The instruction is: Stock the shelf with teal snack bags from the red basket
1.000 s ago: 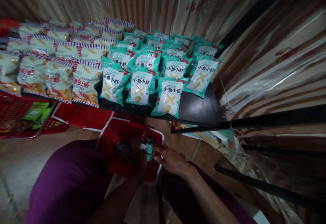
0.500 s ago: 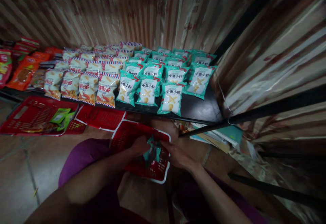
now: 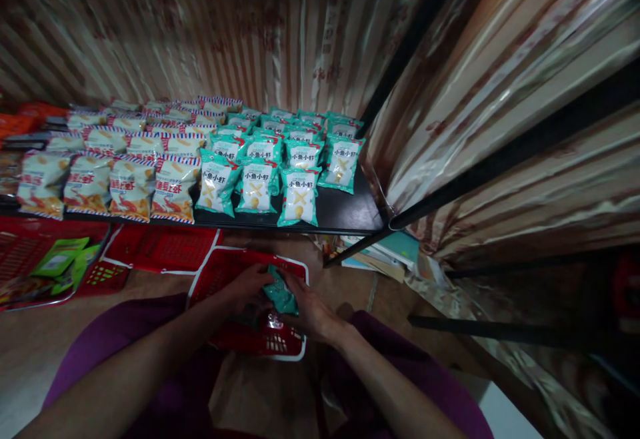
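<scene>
The right hand curled around the right side of a crinkled teal plastic packet, gripping it above a red plastic basket with a white rim. The left hand met the packet's left edge; whether its fingers pinched there, I could not tell. The step in hand looked like handling this one packet at the basket, and the next move seemed to call for a light, secure grip, clear of the rim.
</scene>
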### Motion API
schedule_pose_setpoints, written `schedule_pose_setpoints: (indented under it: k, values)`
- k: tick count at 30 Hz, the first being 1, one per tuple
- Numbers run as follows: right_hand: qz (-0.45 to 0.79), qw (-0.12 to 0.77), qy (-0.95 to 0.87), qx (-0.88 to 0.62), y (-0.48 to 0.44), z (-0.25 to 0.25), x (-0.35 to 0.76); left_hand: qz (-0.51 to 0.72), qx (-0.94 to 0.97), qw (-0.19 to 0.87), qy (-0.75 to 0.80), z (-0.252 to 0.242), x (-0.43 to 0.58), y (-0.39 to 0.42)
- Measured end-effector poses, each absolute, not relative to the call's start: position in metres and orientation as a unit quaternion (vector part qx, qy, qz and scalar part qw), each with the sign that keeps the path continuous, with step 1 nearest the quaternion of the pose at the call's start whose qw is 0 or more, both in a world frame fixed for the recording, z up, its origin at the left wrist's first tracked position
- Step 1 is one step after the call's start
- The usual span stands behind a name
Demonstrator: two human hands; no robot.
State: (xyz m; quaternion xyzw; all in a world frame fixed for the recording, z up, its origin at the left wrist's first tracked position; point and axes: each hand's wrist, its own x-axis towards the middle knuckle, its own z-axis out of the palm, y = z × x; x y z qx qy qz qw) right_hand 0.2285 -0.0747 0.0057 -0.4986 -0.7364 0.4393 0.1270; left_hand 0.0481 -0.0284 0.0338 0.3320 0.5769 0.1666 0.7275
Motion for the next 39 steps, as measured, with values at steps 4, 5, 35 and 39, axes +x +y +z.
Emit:
schedule_pose_setpoints:
  k: [4, 5, 35, 39]
  values:
    - [0.457, 0.163, -0.721, -0.495, -0.075, 0.01, 0.235, 0.191, 0.35, 0.719, 0.569, 0.032, 0.045, -0.026]
    - [0.47, 0.18, -0.708, -0.495, -0.074, 0.012, 0.237, 0.197, 0.356, 0.713, 0.572, 0.03, 0.043, -0.025]
    - [0.701, 0.267, -0.405, -0.524, -0.066, 0.002, 0.254, 0.299, 0.308, 0.701, 0.57, 0.009, 0.024, -0.008]
    - [0.716, 0.262, -0.392, -0.515, -0.066, 0.001, 0.251, 0.308, 0.304, 0.712, 0.553, 0.011, 0.023, -0.007]
